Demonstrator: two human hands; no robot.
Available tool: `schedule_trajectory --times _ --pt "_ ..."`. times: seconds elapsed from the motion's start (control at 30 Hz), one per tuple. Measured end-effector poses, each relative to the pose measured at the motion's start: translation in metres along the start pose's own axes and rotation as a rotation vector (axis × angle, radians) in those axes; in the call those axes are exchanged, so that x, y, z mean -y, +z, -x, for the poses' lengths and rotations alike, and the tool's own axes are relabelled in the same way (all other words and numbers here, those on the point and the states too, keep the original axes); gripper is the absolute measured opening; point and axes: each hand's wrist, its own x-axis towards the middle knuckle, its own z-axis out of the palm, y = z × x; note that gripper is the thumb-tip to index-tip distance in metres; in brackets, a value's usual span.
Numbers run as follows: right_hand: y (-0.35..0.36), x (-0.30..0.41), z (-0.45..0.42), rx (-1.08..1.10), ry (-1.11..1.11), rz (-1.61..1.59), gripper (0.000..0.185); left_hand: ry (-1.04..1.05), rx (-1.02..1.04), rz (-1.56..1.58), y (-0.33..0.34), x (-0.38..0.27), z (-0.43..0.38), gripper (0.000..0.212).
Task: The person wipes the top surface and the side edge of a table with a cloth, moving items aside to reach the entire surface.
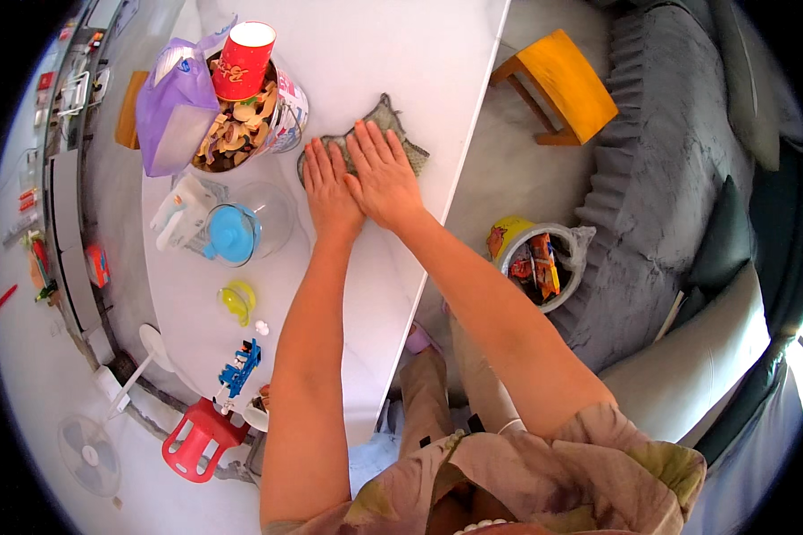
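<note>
A grey-green cloth (pixel 387 119) lies spread on the white marbled table (pixel 388 314). Both hands press on it with palms down and fingers stretched out, side by side. My left hand (pixel 331 187) covers the cloth's left part, and my right hand (pixel 385 177) covers its middle, the thumb touching the left hand. Neither hand is closed around anything. The cloth's top corner and right edge show beyond the fingers. Left of the hands stand a glass jug with a blue lid (pixel 233 234) and a bucket (pixel 291 110) full of mixed brownish pieces.
A red paper cup (pixel 244 60) rests on the bucket beside a purple bag (pixel 177 127). A tissue pack (pixel 186 210), a yellow-green cup (pixel 238 302) and blue toy bricks (pixel 241 369) are on the table's left side. Beyond its right edge stand an orange stool (pixel 565 87) and a waste bin (pixel 575 247).
</note>
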Motion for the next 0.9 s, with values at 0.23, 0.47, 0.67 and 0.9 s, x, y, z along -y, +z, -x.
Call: schedule_trajectory --times 0.23,0.47,0.67,0.9 --pt "0.001 0.027 0.082 0.122 -0.203 -0.213 0.051 -0.137 0.060 0.047 -0.006 -0.023 0.120 0.067" --pt "0.000 0.047 0.134 0.180 -0.192 -0.389 0.054 -0.176 0.040 0.002 -0.009 -0.039 0.166 0.074" --pt "-0.019 -0.040 0.090 -0.208 0.185 -1.325 0.055 -0.058 -0.077 0.110 0.000 -0.040 0.055 0.070" --pt "-0.016 -0.137 0.043 -0.842 0.628 -2.383 0.058 -0.010 -0.171 0.193 0.011 -0.044 -0.053 0.073"
